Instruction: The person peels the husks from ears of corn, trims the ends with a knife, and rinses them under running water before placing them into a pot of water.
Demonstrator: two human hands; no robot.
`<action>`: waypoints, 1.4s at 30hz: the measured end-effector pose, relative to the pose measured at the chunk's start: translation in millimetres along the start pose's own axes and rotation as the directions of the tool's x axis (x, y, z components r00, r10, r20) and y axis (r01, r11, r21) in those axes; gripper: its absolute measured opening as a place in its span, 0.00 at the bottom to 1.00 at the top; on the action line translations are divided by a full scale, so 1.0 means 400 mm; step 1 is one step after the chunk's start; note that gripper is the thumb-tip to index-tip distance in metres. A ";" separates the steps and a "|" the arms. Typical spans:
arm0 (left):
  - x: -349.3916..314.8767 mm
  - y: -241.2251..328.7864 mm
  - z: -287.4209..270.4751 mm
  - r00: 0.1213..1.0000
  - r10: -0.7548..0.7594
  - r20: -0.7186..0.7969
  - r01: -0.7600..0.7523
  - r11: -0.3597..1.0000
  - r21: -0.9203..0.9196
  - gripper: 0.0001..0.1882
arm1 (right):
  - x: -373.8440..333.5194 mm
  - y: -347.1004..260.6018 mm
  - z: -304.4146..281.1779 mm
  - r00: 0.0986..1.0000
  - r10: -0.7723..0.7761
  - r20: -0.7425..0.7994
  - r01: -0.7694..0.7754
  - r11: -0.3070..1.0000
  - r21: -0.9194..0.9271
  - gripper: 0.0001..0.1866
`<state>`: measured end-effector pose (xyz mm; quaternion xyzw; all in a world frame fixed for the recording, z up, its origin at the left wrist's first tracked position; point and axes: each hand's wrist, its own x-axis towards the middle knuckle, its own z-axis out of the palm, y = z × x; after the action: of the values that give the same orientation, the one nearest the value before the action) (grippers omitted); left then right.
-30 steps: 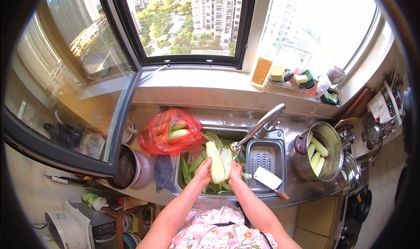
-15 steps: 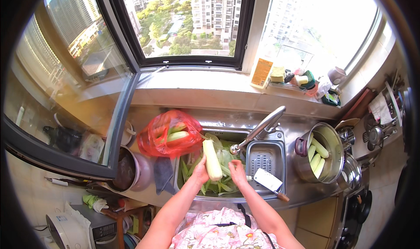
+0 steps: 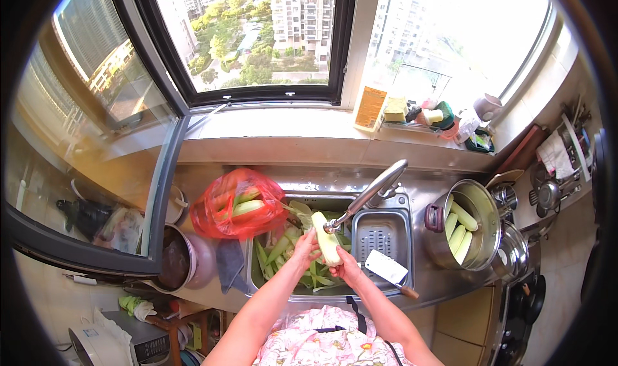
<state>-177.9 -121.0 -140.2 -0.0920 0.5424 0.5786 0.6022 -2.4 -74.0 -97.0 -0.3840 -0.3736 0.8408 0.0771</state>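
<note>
Gripping the near end of the cob (image 3: pixel 327 240), the right hand (image 3: pixel 347 269) has fingers clamped there; the left hand (image 3: pixel 307 247) lies along its left side, whether pressing I cannot tell. The cob slants far-left to near-right over the sink (image 3: pixel 381 221), by its left basin's right edge, beneath the tap (image 3: pixel 376 186). Husks (image 3: pixel 277 253) crowd that basin; the pot (image 3: pixel 444 253) stands beyond the sink's right edge.

Counter (image 3: pixel 309 175) smooth, shiny metal; faucet (image 3: pixel 374 188) polished metal, glossy. Pot (image 3: pixel 443 253) shiny metal, handle (image 3: pixel 434 218) glossy, plastic-looking. Red bag (image 3: pixel 207 213) thin, crinkled, glossy plastic. Cleaver (image 3: pixel 385 267): smooth metal blade, wooden handle. Grey cloth (image 3: pixel 230 263) matt. Corn (image 3: pixel 326 239) smooth, faintly glossy.
</note>
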 end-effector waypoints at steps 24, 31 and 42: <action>0.101 0.010 0.112 0.998 -0.039 -0.042 0.038 0.999 -0.034 0.27 | 0.146 -0.385 -0.340 0.784 -0.612 -0.104 -0.478 -0.489 -0.730 0.35; 0.096 -0.002 0.126 1.000 0.004 -0.017 -0.005 0.999 -0.034 0.24 | 0.117 -0.273 -0.185 0.931 -0.162 -0.328 -0.306 0.146 -0.941 0.32; 0.284 -0.087 0.035 0.957 0.153 -0.248 -0.124 0.984 0.132 0.31 | 0.096 -0.080 0.088 0.947 -0.122 -0.296 -0.091 0.784 -0.615 0.30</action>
<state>-171.8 -53.7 -239.2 -0.0931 0.6534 0.5703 0.4890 -58.9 -55.4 -82.4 -0.5156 -0.6148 0.5966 0.0130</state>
